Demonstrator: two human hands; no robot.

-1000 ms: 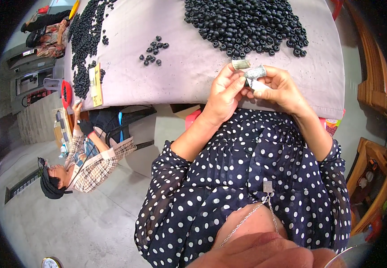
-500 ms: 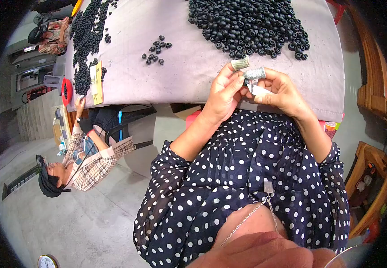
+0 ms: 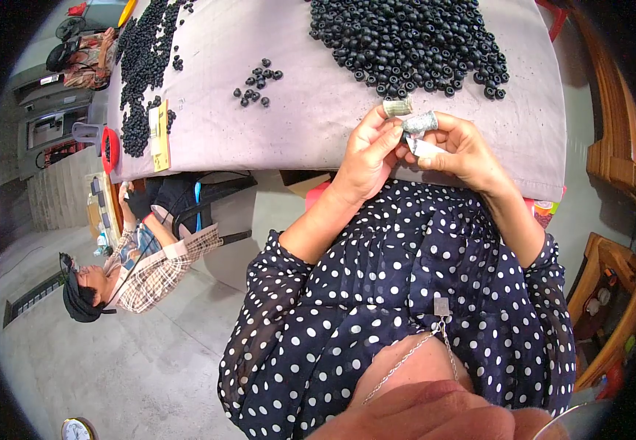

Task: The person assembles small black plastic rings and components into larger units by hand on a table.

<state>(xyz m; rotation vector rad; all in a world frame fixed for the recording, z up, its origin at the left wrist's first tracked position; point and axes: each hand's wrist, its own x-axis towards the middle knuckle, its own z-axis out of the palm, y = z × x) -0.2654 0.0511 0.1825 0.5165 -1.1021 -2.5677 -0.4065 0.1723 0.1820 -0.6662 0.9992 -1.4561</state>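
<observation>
At the table's near edge my two hands meet, fingers closed. My left hand (image 3: pixel 368 152) pinches a small black bead (image 3: pixel 405 137), mostly hidden by fingertips. My right hand (image 3: pixel 466 152) grips a small white pointed piece (image 3: pixel 426 149) against the bead; whether it is cloth or paper I cannot tell. A pale green finger cover (image 3: pixel 398 108) wraps the left index fingertip, and a grey one (image 3: pixel 420 122) wraps the right index fingertip. Just beyond my hands lies a large heap of black beads (image 3: pixel 413 44) with round holes.
A few loose black beads (image 3: pixel 258 82) lie left of the heap on the pale tablecloth (image 3: pixel 259 136). Farther left are a long pile of beads (image 3: pixel 142 59), a yellow-edged strip (image 3: pixel 159 136) and a red bowl (image 3: pixel 110 150). A co-worker (image 3: pixel 149 271) sits at the left.
My hands hold nearly the same pose, with the left finger cover shifted slightly down and right. The co-worker's hand has drawn back from the beads at the table edge.
</observation>
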